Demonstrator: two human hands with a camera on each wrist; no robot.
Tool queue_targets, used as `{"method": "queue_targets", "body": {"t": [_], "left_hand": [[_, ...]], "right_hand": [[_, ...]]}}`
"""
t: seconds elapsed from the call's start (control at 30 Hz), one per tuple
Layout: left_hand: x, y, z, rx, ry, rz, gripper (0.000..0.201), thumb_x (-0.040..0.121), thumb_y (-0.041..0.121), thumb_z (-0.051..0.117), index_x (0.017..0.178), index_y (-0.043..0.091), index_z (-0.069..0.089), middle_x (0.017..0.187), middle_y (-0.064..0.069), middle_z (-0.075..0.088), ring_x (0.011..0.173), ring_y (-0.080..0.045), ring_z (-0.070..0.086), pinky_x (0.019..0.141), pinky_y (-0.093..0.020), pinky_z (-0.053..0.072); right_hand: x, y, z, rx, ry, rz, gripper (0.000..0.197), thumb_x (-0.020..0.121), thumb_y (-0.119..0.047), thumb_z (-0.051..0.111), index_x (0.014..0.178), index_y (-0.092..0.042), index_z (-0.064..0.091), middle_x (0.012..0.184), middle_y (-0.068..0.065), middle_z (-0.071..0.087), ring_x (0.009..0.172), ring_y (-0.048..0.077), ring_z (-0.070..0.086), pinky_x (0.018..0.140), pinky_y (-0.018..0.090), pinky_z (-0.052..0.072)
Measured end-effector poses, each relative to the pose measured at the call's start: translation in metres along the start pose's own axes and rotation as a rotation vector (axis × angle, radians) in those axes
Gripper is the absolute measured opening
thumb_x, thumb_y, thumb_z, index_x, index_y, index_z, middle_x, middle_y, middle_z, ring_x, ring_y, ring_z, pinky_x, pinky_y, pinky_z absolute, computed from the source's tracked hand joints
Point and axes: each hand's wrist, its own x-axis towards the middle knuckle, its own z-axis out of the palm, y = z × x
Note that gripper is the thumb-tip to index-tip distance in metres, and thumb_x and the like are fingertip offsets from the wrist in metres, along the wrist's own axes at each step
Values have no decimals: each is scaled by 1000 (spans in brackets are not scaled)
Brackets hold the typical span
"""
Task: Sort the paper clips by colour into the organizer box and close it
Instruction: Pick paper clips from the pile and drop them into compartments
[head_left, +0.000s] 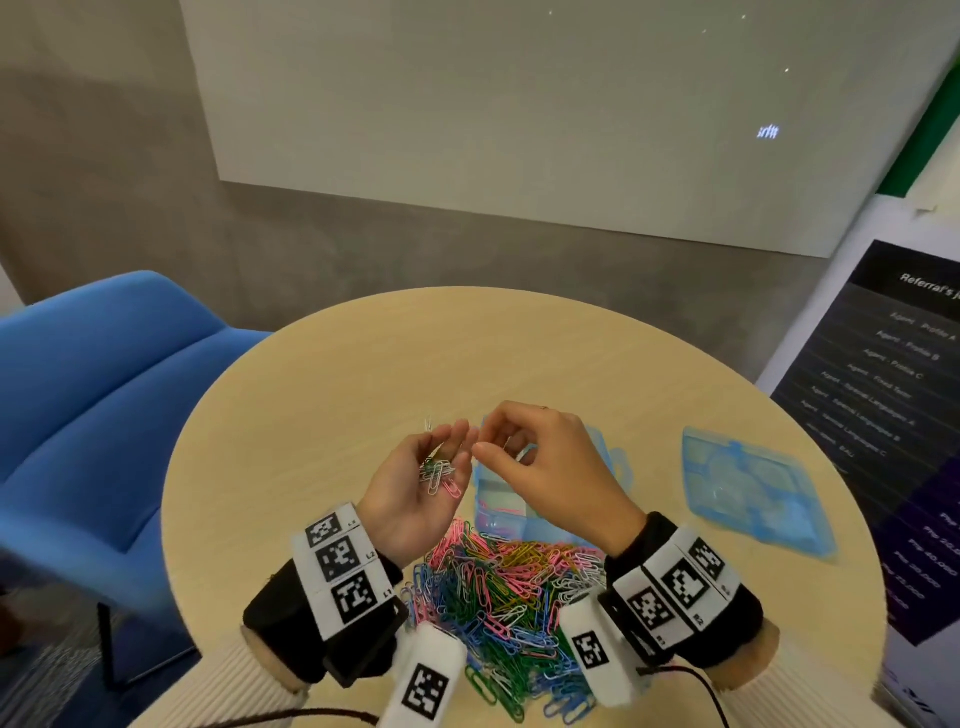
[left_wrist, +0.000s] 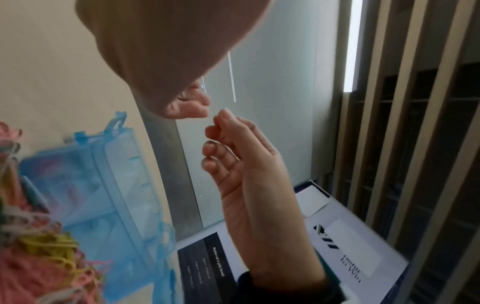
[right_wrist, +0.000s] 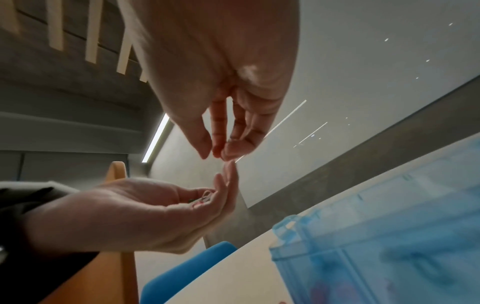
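Thin wire paper clips (head_left: 498, 597), pink, green, blue, yellow and white, heaped at the near edge of the round pale wood table (head_left: 322, 395), touching the translucent blue plastic organizer box (head_left: 524, 512) toward the middle, its lid (head_left: 750, 488) flat near the right edge. Above the box, left hand (head_left: 415, 488) palm up, fingers loosely curved, cupping a few clips (head_left: 439, 475); right hand (head_left: 540, 462) thumb and forefinger pinched, seemingly on a thin clip, too faint for certainty. Cupped clips visible from head and right wrist only; far half of table bare.
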Motion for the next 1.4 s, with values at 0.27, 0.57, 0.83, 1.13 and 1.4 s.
{"method": "queue_targets", "body": {"t": [0.27, 0.57, 0.83, 1.13, 1.4], "left_hand": [[-6, -2, 1, -71, -62, -40, 24, 104, 13, 31, 87, 10, 48, 106, -10, 70, 112, -30, 61, 78, -46, 48], [1, 4, -6, -99, -16, 70, 27, 101, 8, 33, 77, 9, 46, 95, -11, 71, 109, -30, 64, 100, -36, 47], [2, 10, -5, -75, -19, 79, 31, 100, 7, 31, 72, 11, 42, 105, -13, 71, 108, -31, 64, 100, -35, 47], [6, 4, -7, 172, -127, -179, 25, 84, 9, 36, 67, 24, 24, 47, 3, 19, 45, -12, 10, 46, -22, 11], [7, 2, -8, 231, -164, -324, 34, 85, 12, 33, 52, 17, 29, 62, 7, 13, 52, -11, 14, 46, -21, 15]], "right_hand": [[-1, -1, 19, -122, -134, 46, 13, 81, -28, 76, 82, -16, 71, 75, -4, 68, 67, 7, 61, 66, 21, 51], [2, -1, 8, -31, -109, 162, 4, 78, -11, 73, 75, -13, 70, 65, 1, 67, 57, 7, 61, 63, 26, 54], [3, 4, 8, -155, 46, 80, 14, 88, -32, 68, 82, -19, 68, 71, -10, 67, 67, 5, 61, 71, 22, 49], [12, -2, 11, -108, -163, -126, 35, 95, -15, 58, 129, -23, 62, 114, -2, 64, 97, 5, 57, 84, 19, 47], [13, 6, 2, -150, -50, -110, 17, 87, -5, 67, 92, -16, 79, 83, 2, 72, 78, 16, 64, 76, 36, 50]]}}
